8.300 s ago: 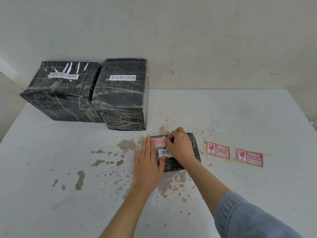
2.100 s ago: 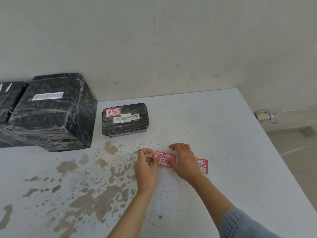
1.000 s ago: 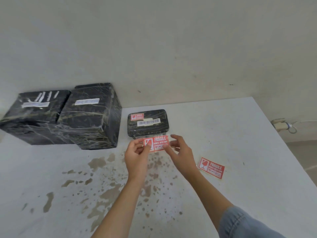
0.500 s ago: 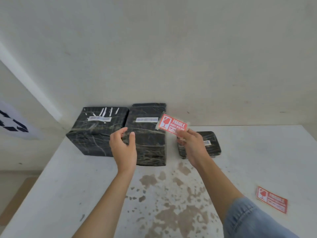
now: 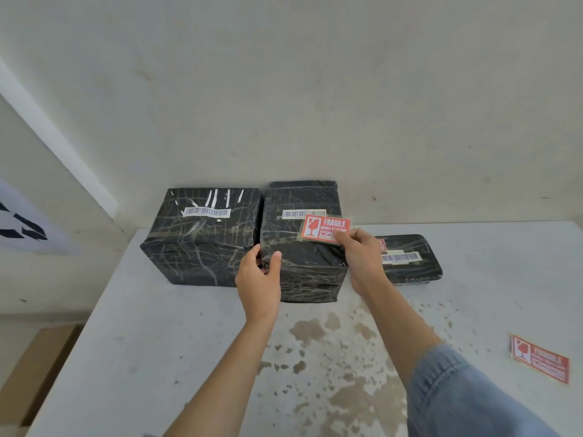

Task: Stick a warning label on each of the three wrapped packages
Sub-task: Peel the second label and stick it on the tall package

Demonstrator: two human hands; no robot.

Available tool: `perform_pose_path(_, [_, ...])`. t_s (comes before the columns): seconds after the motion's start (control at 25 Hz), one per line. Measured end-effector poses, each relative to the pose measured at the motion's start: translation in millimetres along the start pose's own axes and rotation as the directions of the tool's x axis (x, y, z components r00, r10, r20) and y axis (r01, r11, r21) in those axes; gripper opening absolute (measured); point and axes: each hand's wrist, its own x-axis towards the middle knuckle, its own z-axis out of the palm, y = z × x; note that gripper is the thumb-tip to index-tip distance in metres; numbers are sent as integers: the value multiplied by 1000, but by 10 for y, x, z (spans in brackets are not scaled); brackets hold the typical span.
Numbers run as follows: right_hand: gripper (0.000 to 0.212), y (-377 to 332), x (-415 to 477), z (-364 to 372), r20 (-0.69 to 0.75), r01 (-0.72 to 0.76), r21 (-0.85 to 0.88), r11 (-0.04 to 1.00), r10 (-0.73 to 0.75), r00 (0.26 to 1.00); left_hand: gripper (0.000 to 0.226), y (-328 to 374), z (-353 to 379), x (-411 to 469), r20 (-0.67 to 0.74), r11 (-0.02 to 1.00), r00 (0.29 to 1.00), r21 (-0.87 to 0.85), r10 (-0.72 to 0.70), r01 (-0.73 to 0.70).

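Three black wrapped packages stand at the back of the white table [image 5: 157,342]. My left hand [image 5: 260,279] grips the front left corner of the middle package [image 5: 303,263]. My right hand [image 5: 362,260] pinches a red FRAGILE label [image 5: 325,228] and holds it just over that package's top, below its barcode. The left package [image 5: 202,241] carries only a barcode sticker. The small flat package [image 5: 410,258] lies to the right, partly behind my right hand, with a red label at its left end. Another red FRAGILE label [image 5: 540,357] lies on the table at the right.
A plain wall rises right behind the packages. Brown stains [image 5: 331,357] mark the tabletop between my arms. A cardboard box [image 5: 34,370] stands on the floor beyond the table's left edge.
My left hand has closed on the middle package's front corner. My right hand has carried the label down over that package's top. The camera has moved closer.
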Motion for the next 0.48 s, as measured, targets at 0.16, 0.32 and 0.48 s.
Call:
perform_pose_path(0.16, [26,34,-38,-77,0,-4,6,1000,4,1000,48,14,-24,-99,-7,1000,1000,-26,-12,12])
perform_pose_path(0.32, [26,85,-178,-184,20,-1,-17,1000,1,1000,47,17,-69,-310,-32,999,999,-33,-31,30])
perform_pose_path(0.48, [28,111,-369,-328,34,5,-29,1000,-4,999,47,21,-117,-577,-49,998,998,-33,-50,48])
